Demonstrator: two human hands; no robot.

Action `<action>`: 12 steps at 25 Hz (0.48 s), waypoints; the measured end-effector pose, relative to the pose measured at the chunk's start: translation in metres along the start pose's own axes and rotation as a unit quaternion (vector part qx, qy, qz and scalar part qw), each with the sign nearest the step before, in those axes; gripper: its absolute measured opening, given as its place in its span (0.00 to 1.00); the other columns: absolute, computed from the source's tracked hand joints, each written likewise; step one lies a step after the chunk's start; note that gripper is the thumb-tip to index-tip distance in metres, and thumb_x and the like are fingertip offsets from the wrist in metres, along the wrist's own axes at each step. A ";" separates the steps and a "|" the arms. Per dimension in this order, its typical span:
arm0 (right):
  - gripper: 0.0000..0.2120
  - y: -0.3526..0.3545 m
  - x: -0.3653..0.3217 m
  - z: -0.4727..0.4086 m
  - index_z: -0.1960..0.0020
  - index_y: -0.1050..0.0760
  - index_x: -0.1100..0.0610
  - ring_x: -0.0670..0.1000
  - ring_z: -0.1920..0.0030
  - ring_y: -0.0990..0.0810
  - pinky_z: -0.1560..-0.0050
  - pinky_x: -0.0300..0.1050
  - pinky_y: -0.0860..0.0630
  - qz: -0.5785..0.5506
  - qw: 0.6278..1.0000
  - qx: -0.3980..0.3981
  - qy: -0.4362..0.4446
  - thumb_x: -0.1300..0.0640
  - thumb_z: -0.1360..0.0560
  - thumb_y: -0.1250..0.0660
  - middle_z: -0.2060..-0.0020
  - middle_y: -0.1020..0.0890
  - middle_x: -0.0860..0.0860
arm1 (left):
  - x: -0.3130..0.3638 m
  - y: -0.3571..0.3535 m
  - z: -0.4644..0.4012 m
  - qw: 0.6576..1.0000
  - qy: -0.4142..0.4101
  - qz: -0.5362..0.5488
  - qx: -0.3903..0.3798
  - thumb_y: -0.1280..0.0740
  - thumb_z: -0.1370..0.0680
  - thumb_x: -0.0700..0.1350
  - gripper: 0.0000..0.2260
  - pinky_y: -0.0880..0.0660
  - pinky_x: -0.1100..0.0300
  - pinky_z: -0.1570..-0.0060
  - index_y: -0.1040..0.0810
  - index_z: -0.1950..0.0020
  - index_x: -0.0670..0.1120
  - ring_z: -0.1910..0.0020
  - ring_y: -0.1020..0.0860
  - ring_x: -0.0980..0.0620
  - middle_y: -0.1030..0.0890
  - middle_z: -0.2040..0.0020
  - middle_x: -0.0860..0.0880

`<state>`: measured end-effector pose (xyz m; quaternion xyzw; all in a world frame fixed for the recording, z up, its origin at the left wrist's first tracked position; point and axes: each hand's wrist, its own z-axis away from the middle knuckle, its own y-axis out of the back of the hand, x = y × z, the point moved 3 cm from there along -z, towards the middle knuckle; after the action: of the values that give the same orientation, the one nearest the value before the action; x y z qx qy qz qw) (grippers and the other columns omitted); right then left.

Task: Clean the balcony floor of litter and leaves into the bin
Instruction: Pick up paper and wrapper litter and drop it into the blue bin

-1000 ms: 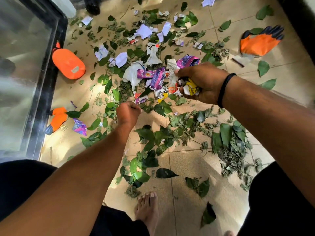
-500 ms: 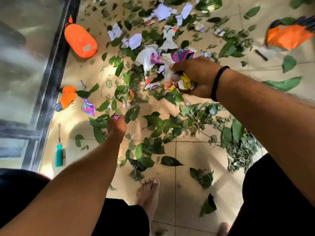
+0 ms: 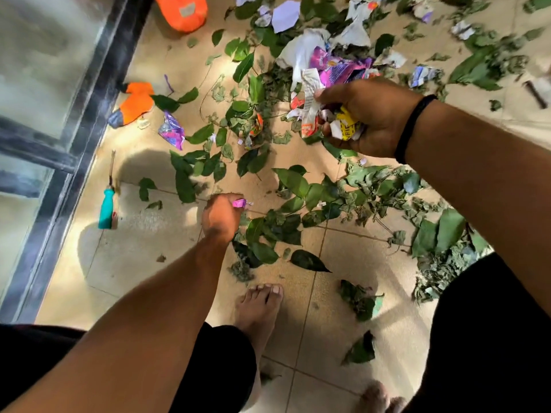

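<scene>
My bare foot stands at the bottom centre of the tiled floor. Just above it my left hand pinches a small pink wrapper scrap among green leaves. Further up, right of centre, my right hand grips a wad of crumpled wrappers and paper. More litter, blurred, runs off the top edge.

Pink scrap newly in left hand

Pink scrap in left hand; yellow, white, red wrappers in right hand; green leaves between.
</scene>
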<state>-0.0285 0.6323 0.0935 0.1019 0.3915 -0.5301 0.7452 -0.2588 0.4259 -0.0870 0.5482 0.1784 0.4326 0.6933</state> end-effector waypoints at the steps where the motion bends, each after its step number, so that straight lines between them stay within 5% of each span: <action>1: 0.05 0.002 0.001 -0.001 0.54 0.24 0.59 0.48 0.72 0.29 0.60 0.42 0.28 0.000 1.000 -0.001 -0.003 0.59 0.20 0.33 0.72 0.24 0.50 | 0.002 0.000 -0.003 1.000 0.014 0.017 0.002 0.36 0.17 0.45 0.10 0.30 0.66 0.50 0.19 0.40 0.45 0.46 0.21 0.48 0.19 0.47 0.50; 5: 0.07 0.014 0.002 -0.002 0.55 0.24 0.57 0.47 0.74 0.27 0.59 0.41 0.27 0.018 1.000 0.005 -0.006 0.56 0.19 0.34 0.74 0.23 0.48 | 0.017 -0.003 -0.012 0.998 -0.033 0.042 -0.015 0.35 0.19 0.43 0.09 0.30 0.59 0.50 0.18 0.42 0.45 0.44 0.20 0.43 0.17 0.45 0.45; 9: 0.05 0.027 -0.006 0.005 0.52 0.24 0.56 0.47 0.71 0.30 0.63 0.39 0.28 -0.010 1.000 0.013 0.001 0.56 0.19 0.35 0.75 0.24 0.47 | 0.041 0.012 -0.002 0.993 -0.045 -0.021 0.111 0.37 0.18 0.48 0.08 0.30 0.56 0.59 0.23 0.44 0.46 0.59 0.24 0.46 0.20 0.56 0.46; 12: 0.05 0.039 -0.013 0.011 0.50 0.25 0.56 0.47 0.71 0.30 0.70 0.36 0.26 -0.038 0.999 0.020 0.013 0.55 0.18 0.36 0.74 0.24 0.48 | 0.084 0.016 0.010 0.985 -0.045 0.115 0.119 0.43 0.15 0.46 0.10 0.34 0.56 0.61 0.24 0.48 0.44 0.59 0.26 0.47 0.23 0.57 0.45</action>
<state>0.0089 0.6517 0.0999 0.1086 0.3937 -0.5644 0.7174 -0.2110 0.4873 -0.0498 0.6623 0.1332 0.4600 0.5762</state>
